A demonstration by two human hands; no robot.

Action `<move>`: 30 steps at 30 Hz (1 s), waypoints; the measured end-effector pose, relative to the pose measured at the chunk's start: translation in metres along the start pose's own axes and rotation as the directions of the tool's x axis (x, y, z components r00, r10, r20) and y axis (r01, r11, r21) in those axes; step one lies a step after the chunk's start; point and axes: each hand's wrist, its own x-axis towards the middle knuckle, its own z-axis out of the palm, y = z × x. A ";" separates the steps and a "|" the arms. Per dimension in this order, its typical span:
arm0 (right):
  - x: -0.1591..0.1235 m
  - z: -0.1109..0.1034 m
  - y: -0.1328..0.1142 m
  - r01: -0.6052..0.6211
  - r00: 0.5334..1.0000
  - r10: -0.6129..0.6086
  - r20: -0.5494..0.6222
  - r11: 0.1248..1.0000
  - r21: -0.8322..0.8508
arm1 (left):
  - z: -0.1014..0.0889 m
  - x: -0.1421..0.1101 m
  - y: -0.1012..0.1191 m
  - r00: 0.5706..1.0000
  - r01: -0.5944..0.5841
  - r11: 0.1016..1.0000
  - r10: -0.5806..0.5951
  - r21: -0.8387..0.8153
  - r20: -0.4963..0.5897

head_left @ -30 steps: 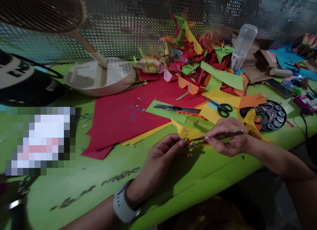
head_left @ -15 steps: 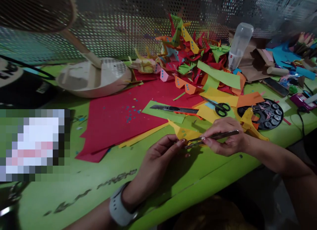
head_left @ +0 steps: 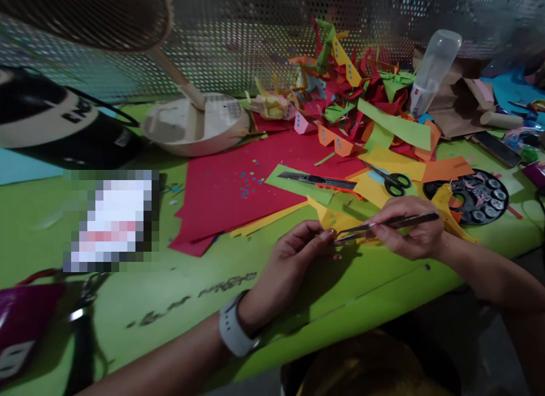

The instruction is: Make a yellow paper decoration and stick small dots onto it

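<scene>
My left hand (head_left: pixel 298 251) is closed in a pinch, thumb against index finger. What sits between its fingertips is too small and shaded to name. In my right hand (head_left: pixel 406 228) is a pair of metal tweezers (head_left: pixel 394 221), whose tips reach to the left fingertips. Just behind the tips is a piece of yellow paper (head_left: pixel 340 219) with greenish dots; whether the left fingers touch it I cannot tell. A utility knife (head_left: pixel 317 181) rests on a green paper strip (head_left: pixel 281 180), and black-handled scissors (head_left: pixel 395 183) lie on yellow paper beyond my right hand.
Red sheets (head_left: pixel 221 208) with tiny blue bits cover the middle of the green table (head_left: pixel 179 311). Behind rise a pile of folded coloured paper (head_left: pixel 340 95) and a clear bottle (head_left: pixel 436 66). A black round tray (head_left: pixel 489 200) and yellow glue gun (head_left: pixel 447 211) lie right, a fan (head_left: pixel 196 129) left.
The view swings slightly left, so everything shifts rightward in the picture and a purple object appears at lower left. Both hands keep nearly the same pose, with the tweezers still at the left fingertips.
</scene>
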 end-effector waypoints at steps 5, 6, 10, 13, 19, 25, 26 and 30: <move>-0.007 -0.001 0.003 -0.188 0.969 0.206 -0.135 0.973 0.131 | 0.003 0.000 0.001 0.999 -0.029 0.999 0.031 -0.041 0.032; -0.008 0.000 0.004 -0.204 0.965 0.221 -0.142 0.970 0.129 | 0.003 0.000 0.001 0.999 -0.031 0.998 0.032 -0.050 0.031; -0.008 0.001 0.008 -0.163 0.982 0.172 -0.079 0.980 0.116 | 0.003 0.000 0.000 0.999 -0.034 0.997 0.036 -0.074 0.018; -0.005 0.001 0.013 -0.125 0.992 0.128 -0.013 0.985 0.122 | 0.004 0.001 0.000 0.999 -0.036 0.997 0.037 -0.074 0.023; 0.001 0.004 0.015 -0.280 0.953 0.272 0.135 0.959 0.046 | 0.005 0.003 -0.001 0.997 -0.060 0.996 0.063 -0.069 0.036; 0.005 0.011 0.009 -0.321 0.896 0.336 0.289 0.942 -0.099 | 0.003 0.004 -0.001 0.993 -0.109 0.993 0.111 -0.043 0.045; 0.006 0.012 0.009 -0.351 0.883 0.362 0.298 0.932 -0.089 | 0.003 0.004 -0.001 0.992 -0.113 0.993 0.115 -0.037 0.045; 0.008 0.015 0.011 -0.451 0.850 0.430 0.303 0.892 0.000 | 0.001 0.003 -0.002 0.990 -0.124 0.992 0.125 -0.016 0.059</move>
